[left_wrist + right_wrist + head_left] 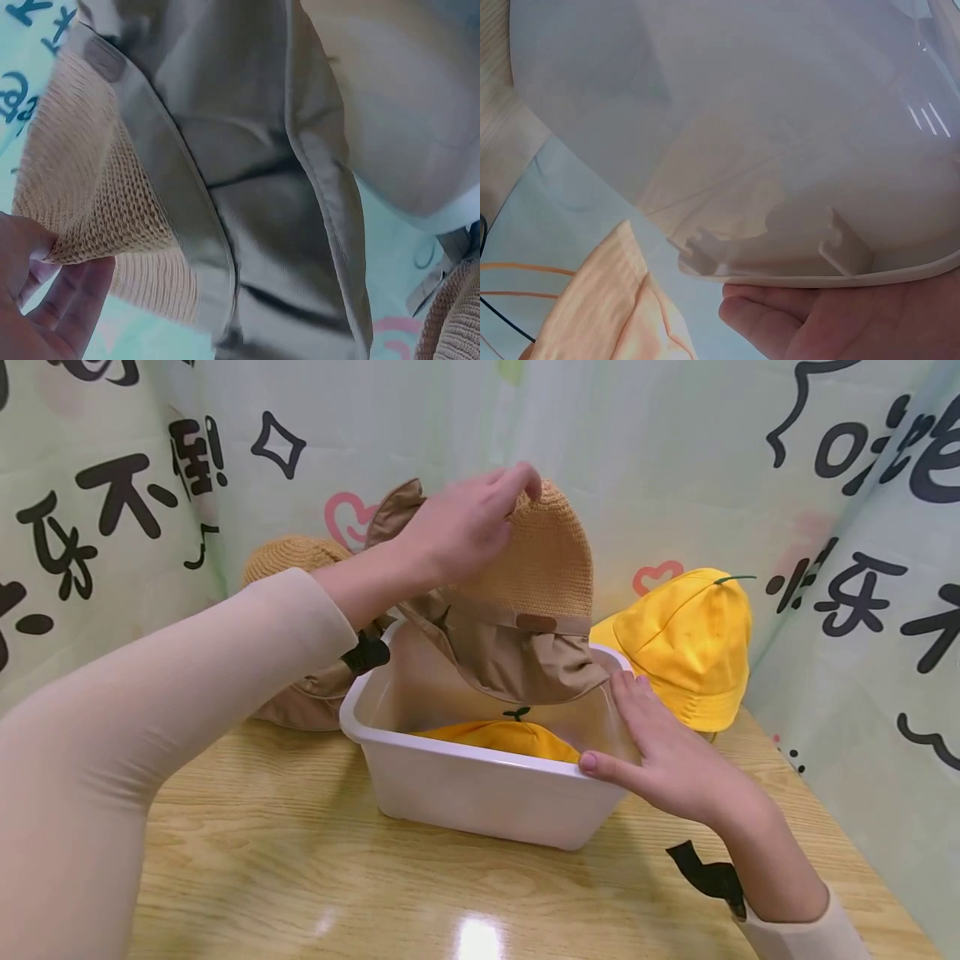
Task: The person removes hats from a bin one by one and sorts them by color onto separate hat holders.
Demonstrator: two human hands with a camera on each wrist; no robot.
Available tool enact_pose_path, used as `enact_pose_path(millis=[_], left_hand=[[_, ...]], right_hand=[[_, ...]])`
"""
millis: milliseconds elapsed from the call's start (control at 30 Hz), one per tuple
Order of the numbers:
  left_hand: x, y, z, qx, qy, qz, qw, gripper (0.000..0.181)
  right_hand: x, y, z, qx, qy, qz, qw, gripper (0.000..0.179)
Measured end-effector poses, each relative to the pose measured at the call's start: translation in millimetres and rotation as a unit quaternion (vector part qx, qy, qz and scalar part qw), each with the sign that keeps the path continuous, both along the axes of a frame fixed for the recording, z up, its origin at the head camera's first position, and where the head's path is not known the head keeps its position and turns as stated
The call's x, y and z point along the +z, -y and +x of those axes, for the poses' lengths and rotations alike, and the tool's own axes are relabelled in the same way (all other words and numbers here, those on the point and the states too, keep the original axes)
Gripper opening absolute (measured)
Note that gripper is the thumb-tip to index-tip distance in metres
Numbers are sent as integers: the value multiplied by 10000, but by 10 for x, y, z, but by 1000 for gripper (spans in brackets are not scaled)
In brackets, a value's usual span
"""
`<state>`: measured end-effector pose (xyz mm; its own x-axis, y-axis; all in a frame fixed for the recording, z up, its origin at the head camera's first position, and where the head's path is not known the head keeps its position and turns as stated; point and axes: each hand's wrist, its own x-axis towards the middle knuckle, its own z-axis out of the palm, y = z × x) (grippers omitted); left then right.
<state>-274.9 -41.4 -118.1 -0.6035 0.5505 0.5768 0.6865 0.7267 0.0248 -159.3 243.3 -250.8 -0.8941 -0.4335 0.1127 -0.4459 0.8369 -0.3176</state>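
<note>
My left hand [468, 522] pinches the woven crown of a tan straw sun hat with a brown fabric brim [551, 560], thumb against fingers, and holds it crown-up over the mouth of a white rectangular plastic bin [487, 797]. Its brim droops at the opening; I cannot tell whether the edge dips below the rim. My right hand [667, 752] rests at the bin's near right corner, fingers extended along the outside of the rim, thumb on the front edge, pinching nothing.

I judge this to be partway through: one hat is inside, one in hand, two outside. Low in the bin lies a yellow-orange cloth hat with a dark green sprout [498, 741]; anything beneath it is hidden. On the wood-grain table [322, 860], a second tan woven hat [292, 558] stands left of the bin, and a bright yellow bucket hat with a green stem [682, 643] sits to its right.
</note>
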Motion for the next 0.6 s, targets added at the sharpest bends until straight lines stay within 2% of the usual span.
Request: enact_pose_path(millis=[167, 300, 400, 600], left_hand=[[45, 113, -25, -122, -192, 221, 9995, 33], [66, 188, -25, -313, -22, 425, 9986, 30], [78, 243, -14, -341, 96, 726, 9967, 28], [83, 399, 13, -164, 292, 1454, 9888, 23]], right_hand=[[8, -6, 13, -16, 25, 156, 9999, 99], [7, -12, 22, -39, 59, 126, 9999, 98], [7, -13, 28, -38, 70, 130, 9999, 97], [4, -7, 27, -24, 42, 106, 9999, 96]])
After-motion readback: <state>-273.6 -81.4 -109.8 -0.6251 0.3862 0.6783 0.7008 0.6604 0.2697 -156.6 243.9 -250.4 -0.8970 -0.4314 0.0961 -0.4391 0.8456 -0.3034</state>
